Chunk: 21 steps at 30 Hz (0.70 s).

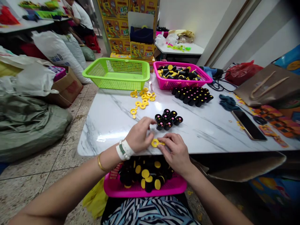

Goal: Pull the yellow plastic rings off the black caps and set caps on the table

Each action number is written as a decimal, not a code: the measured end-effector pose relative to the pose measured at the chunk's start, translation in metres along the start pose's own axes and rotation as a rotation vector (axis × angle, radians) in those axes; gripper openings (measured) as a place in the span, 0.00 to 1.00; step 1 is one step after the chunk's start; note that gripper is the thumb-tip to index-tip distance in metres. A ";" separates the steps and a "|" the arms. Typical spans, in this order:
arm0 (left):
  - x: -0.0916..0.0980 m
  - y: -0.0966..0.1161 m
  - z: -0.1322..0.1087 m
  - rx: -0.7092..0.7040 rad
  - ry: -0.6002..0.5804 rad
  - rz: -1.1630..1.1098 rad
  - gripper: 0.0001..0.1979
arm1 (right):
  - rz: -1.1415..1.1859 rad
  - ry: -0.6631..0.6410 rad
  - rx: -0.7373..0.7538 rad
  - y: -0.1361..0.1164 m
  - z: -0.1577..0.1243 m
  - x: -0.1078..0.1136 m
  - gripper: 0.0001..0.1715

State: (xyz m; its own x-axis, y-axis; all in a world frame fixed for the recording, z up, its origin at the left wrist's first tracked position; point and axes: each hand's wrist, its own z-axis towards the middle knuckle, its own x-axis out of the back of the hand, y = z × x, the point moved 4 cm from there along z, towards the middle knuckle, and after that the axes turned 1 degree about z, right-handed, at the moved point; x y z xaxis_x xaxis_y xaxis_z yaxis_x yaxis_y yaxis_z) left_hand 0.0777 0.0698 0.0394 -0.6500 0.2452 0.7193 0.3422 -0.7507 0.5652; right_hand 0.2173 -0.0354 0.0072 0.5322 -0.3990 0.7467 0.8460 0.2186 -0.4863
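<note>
Both my hands meet at the near edge of the white marble table (107,125), pinching a small yellow plastic ring (155,143) between them. My left hand (140,135) has its fingers curled on the ring's left side. My right hand (174,151) grips the ring's tab from the right. Just beyond my fingers stands a small cluster of black caps with pink centres (168,118). Loose yellow rings (142,100) lie scattered farther out. On my lap rests a pink basket (117,189) filled with black and yellow pieces.
An empty green basket (117,73) and a pink basket (185,82) of black and yellow parts stand at the far edge, with rows of black caps (192,95) in front. A phone (248,125) lies at the right. Another person sits at the far left; sacks cover the floor.
</note>
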 end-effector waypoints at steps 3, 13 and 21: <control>-0.002 -0.019 0.034 0.015 -0.010 0.018 0.28 | 0.018 0.000 0.033 -0.003 0.000 -0.003 0.15; 0.006 -0.049 0.062 0.200 -0.208 0.014 0.13 | 0.285 -0.014 -0.134 0.004 -0.002 0.009 0.01; 0.015 -0.004 -0.045 0.156 -0.069 0.048 0.15 | 0.992 -0.197 -0.626 0.008 0.001 0.004 0.11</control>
State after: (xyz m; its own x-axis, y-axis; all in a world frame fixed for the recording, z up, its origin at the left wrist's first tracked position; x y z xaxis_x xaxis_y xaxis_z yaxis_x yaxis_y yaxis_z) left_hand 0.0355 0.0490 0.0295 -0.5841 0.2573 0.7698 0.4762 -0.6594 0.5817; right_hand 0.2262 -0.0346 0.0067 0.9882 -0.1450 -0.0501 -0.0706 -0.1401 -0.9876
